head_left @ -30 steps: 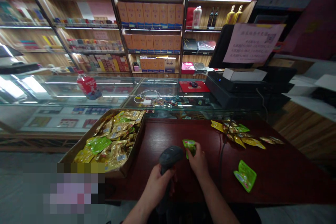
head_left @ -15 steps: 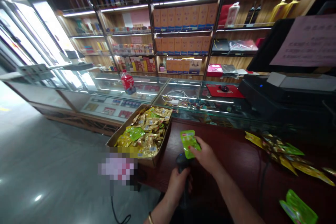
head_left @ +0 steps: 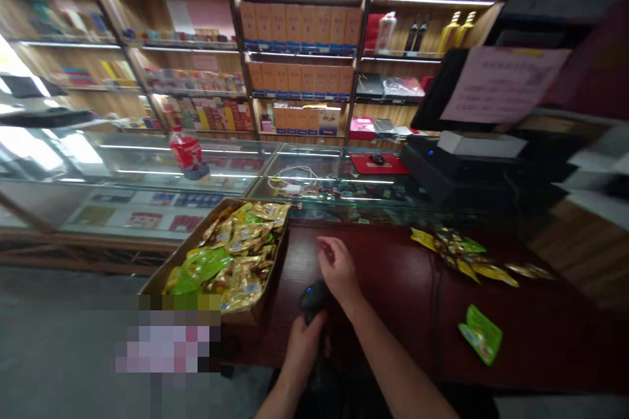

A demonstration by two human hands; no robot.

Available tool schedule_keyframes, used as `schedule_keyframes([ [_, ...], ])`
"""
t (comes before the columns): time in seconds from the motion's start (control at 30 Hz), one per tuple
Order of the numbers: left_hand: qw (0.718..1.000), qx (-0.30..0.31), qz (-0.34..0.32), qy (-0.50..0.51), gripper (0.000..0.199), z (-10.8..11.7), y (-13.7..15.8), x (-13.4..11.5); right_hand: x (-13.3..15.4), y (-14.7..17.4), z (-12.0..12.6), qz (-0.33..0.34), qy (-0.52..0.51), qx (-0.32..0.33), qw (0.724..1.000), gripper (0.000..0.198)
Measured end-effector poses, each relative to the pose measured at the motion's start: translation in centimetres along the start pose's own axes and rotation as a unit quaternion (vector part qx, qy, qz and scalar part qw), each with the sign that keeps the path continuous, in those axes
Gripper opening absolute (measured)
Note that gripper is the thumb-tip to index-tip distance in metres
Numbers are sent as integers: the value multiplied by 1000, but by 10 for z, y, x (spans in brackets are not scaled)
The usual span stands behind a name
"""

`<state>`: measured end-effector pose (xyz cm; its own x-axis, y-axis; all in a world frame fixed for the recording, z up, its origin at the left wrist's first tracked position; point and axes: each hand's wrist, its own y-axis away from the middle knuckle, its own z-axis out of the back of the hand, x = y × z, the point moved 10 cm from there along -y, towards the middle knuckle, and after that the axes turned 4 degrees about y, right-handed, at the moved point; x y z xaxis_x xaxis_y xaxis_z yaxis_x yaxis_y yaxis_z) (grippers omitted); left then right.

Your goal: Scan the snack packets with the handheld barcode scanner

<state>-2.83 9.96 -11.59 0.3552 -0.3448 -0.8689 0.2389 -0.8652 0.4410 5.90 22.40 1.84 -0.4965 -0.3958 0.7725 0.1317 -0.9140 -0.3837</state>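
Observation:
My left hand is wrapped around the handle of a black barcode scanner, which has a small blue light on top. Just above the scanner, my right hand hovers with nothing in it, its fingers loosely bent and apart. To the left stands an open cardboard box full of shiny gold and yellow snack packets. Green packets lie on top at its left side. On the right of the dark red table, green packets lie together.
A pile of gold, yellow and green packets lies at the table's right rear. Behind are a glass display counter, a red-labelled bottle, a white cable, and a monitor with a pink paper. Stocked shelves line the wall.
The green packet has left my right hand, and more green shows at the box's left side. My view has turned right. My left hand keeps the scanner.

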Motion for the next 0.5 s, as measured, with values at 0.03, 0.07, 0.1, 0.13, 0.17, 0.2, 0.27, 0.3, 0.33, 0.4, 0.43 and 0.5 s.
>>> schedule_keyframes([
  [0.03, 1000, 12, -3, -17, 43, -2, -1, -1, -43, 8, 32, -75, 62, -51, 994, 38],
  [0.07, 999, 23, -6, -28, 45, -5, -1, -2, -79, 18, 61, -132, 105, -83, 982, 44],
  [0.1, 999, 31, -7, -34, 47, -7, -2, -3, -110, 30, 88, -179, 139, -105, 968, 50],
  [0.13, 999, 35, -7, -37, 48, -9, -2, -4, -136, 42, 113, -221, 167, -123, 953, 56],
  [0.17, 999, 34, -5, -39, 49, -10, -2, -4, -156, 54, 134, -254, 187, -137, 939, 62],
  [0.2, 999, 31, -4, -40, 50, -10, -2, -5, -171, 66, 153, -282, 204, -150, 925, 67],
  [0.27, 999, 28, -5, -40, 50, -10, -2, -6, -186, 87, 184, -322, 249, -168, 898, 76],
  [0.3, 999, 27, -7, -38, 51, -10, -2, -7, -188, 96, 197, -332, 283, -171, 883, 77],
  [0.33, 999, 29, -8, -37, 51, -10, -2, -8, -186, 104, 210, -336, 323, -172, 868, 76],
  [0.4, 999, 31, -9, -36, 52, -10, -1, -9, -180, 120, 234, -327, 404, -172, 836, 71],
  [0.43, 999, 30, -9, -37, 52, -9, -1, -9, -178, 129, 246, -321, 433, -175, 824, 70],
  [0.5, 999, 23, -3, -42, 52, -7, 1, -8, -183, 151, 269, -330, 449, -184, 810, 74],
])
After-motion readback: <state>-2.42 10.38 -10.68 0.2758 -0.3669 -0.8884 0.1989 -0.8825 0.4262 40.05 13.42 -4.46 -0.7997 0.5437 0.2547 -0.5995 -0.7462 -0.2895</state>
